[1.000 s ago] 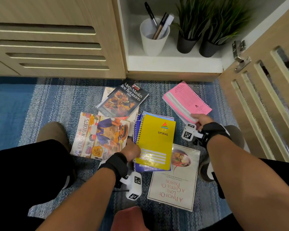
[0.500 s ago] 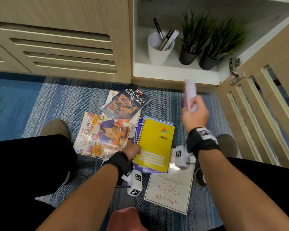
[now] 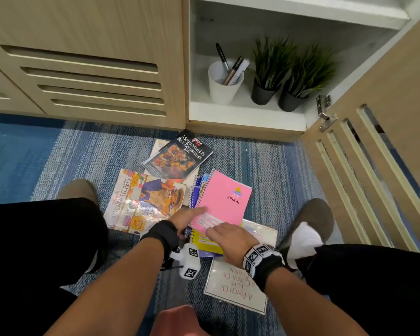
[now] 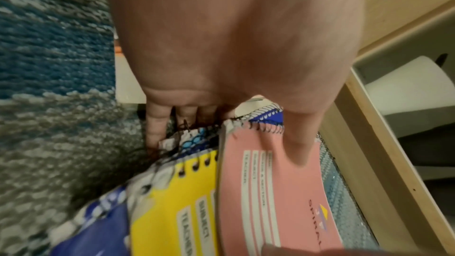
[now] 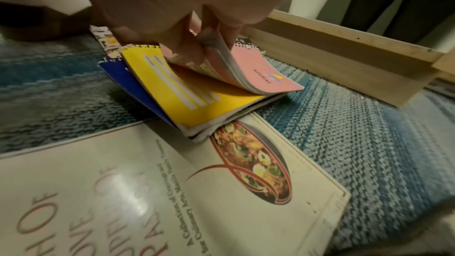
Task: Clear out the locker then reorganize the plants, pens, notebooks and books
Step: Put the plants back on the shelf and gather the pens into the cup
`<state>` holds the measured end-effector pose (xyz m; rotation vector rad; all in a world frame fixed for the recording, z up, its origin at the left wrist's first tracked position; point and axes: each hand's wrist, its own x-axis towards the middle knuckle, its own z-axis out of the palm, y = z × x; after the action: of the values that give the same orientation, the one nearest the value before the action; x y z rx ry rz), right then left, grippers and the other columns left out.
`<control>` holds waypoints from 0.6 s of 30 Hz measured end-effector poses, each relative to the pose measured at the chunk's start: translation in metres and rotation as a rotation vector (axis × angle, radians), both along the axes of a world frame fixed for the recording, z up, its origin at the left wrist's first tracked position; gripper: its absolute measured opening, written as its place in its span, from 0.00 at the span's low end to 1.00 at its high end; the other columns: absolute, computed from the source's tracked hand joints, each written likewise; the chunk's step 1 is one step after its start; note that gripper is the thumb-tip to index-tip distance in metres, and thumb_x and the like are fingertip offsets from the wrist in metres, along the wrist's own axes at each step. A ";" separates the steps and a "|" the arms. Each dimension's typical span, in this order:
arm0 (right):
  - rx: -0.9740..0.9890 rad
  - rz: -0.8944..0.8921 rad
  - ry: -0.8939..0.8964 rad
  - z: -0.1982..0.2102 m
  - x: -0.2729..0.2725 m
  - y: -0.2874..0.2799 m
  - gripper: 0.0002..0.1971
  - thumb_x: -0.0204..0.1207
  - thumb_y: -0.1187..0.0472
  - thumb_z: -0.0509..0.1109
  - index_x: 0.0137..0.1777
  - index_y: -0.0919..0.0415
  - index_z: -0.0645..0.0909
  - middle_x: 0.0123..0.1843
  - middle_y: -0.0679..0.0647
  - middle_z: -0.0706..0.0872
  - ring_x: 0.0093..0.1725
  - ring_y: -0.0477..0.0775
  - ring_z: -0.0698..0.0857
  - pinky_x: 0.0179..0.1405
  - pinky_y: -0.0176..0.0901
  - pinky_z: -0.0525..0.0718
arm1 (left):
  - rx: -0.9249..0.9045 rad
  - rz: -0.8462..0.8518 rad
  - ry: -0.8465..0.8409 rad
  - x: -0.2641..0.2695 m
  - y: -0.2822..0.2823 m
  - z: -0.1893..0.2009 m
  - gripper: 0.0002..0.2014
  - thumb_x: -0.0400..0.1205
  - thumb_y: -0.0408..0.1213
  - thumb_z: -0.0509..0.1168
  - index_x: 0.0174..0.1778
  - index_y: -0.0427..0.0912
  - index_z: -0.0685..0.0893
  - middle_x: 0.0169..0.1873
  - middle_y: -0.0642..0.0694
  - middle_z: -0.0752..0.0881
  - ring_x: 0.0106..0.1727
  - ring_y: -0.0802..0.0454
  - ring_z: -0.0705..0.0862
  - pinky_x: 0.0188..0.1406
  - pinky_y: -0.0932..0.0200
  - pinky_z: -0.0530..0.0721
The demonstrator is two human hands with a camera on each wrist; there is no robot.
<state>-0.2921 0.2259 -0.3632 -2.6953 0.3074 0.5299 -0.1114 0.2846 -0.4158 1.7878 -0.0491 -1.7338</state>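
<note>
A pink spiral notebook (image 3: 224, 202) (image 5: 258, 73) lies on a yellow notebook (image 3: 209, 243) (image 5: 192, 100), which lies on a blue one (image 5: 123, 73). My right hand (image 3: 228, 236) pinches the pink notebook's near edge, held slightly off the yellow cover. My left hand (image 3: 187, 218) grips the stack at its spiral edge, fingers (image 4: 157, 124) underneath and thumb on the pink cover (image 4: 270, 192). Around the stack lie three books: Kitchen Secrets (image 3: 141, 200), Metro Manila's Best Restaurants (image 3: 177, 158) and A Pinch of Love (image 3: 238, 287). In the locker stand a white pen cup (image 3: 224, 83) and two plants (image 3: 267, 76) (image 3: 301, 86).
The locker door (image 3: 374, 141) stands open on the right. A closed slatted door (image 3: 95, 76) is on the left. Everything on the floor rests on a blue striped rug (image 3: 58, 154). My shoes (image 3: 78, 190) (image 3: 310, 221) flank the pile.
My right hand lifted the pink notebook from the right, turned it and brought it down onto the yellow notebook. My left hand stayed at the stack's spiral edge, its thumb now on the pink cover.
</note>
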 end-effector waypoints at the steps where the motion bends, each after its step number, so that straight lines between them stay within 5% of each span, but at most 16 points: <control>1: -0.003 0.005 -0.004 0.001 0.000 0.001 0.26 0.63 0.63 0.74 0.57 0.54 0.64 0.53 0.61 0.84 0.54 0.66 0.83 0.48 0.56 0.84 | 0.018 -0.021 -0.054 -0.002 0.000 0.004 0.45 0.61 0.60 0.81 0.70 0.39 0.79 0.64 0.41 0.86 0.61 0.43 0.85 0.55 0.47 0.84; 4: 0.046 -0.316 -0.097 -0.003 -0.005 -0.008 0.18 0.66 0.61 0.69 0.57 0.56 0.74 0.55 0.58 0.83 0.58 0.63 0.80 0.55 0.51 0.78 | -0.039 -0.040 -0.155 -0.005 -0.003 0.038 0.40 0.65 0.35 0.83 0.72 0.31 0.73 0.67 0.37 0.83 0.60 0.43 0.83 0.55 0.49 0.85; 7: 0.195 -1.155 -0.349 -0.013 -0.005 -0.025 0.22 0.63 0.63 0.72 0.60 0.59 0.78 0.56 0.56 0.83 0.58 0.58 0.79 0.62 0.48 0.76 | -0.080 -0.041 -0.136 -0.006 -0.009 0.048 0.48 0.65 0.25 0.79 0.81 0.30 0.63 0.76 0.45 0.70 0.71 0.45 0.73 0.62 0.53 0.77; 9: 0.553 -1.671 -0.501 -0.007 -0.006 -0.041 0.26 0.61 0.70 0.73 0.62 0.59 0.77 0.48 0.54 0.83 0.51 0.56 0.79 0.52 0.42 0.79 | -0.145 -0.024 -0.121 -0.005 -0.015 0.056 0.43 0.70 0.21 0.73 0.82 0.31 0.63 0.73 0.54 0.61 0.71 0.53 0.66 0.59 0.56 0.73; 12: 1.101 -1.738 -0.378 0.004 -0.014 -0.069 0.25 0.49 0.71 0.68 0.52 0.62 0.79 0.32 0.56 0.82 0.35 0.58 0.80 0.33 0.41 0.82 | -0.223 -0.021 -0.179 0.000 -0.029 0.063 0.54 0.57 0.26 0.74 0.84 0.41 0.64 0.85 0.51 0.55 0.84 0.44 0.57 0.73 0.46 0.73; 13: 1.164 -1.705 -0.336 0.012 -0.016 -0.078 0.23 0.50 0.71 0.68 0.50 0.62 0.79 0.34 0.57 0.83 0.34 0.58 0.82 0.34 0.43 0.84 | -0.260 -0.018 -0.165 0.003 -0.034 0.063 0.55 0.53 0.24 0.74 0.81 0.43 0.68 0.83 0.43 0.63 0.81 0.37 0.65 0.66 0.43 0.79; 15: 1.308 -1.684 -0.386 0.017 -0.019 -0.095 0.11 0.60 0.73 0.68 0.42 0.63 0.81 0.35 0.58 0.85 0.37 0.59 0.84 0.39 0.48 0.87 | -0.368 -0.009 -0.108 0.005 -0.047 0.068 0.45 0.54 0.16 0.71 0.70 0.45 0.80 0.63 0.34 0.85 0.56 0.34 0.84 0.42 0.48 0.85; 16: 1.407 -1.688 -0.457 0.020 -0.019 -0.102 0.07 0.65 0.74 0.66 0.37 0.63 0.82 0.35 0.58 0.86 0.37 0.60 0.85 0.40 0.47 0.88 | -0.415 0.000 -0.109 0.006 -0.055 0.073 0.40 0.57 0.11 0.68 0.63 0.47 0.84 0.53 0.35 0.89 0.47 0.37 0.85 0.36 0.51 0.84; 18: 1.595 -1.627 -0.546 0.028 -0.017 -0.109 0.13 0.71 0.77 0.59 0.40 0.65 0.85 0.40 0.60 0.89 0.41 0.62 0.88 0.47 0.52 0.88 | -0.488 0.048 -0.141 0.008 -0.071 0.082 0.35 0.60 0.07 0.65 0.55 0.47 0.85 0.46 0.38 0.89 0.43 0.39 0.84 0.35 0.51 0.84</control>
<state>-0.3090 0.1172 -0.3352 -0.4799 1.0590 -0.3917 -0.1032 0.2141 -0.3336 1.5249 -0.4465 -1.4071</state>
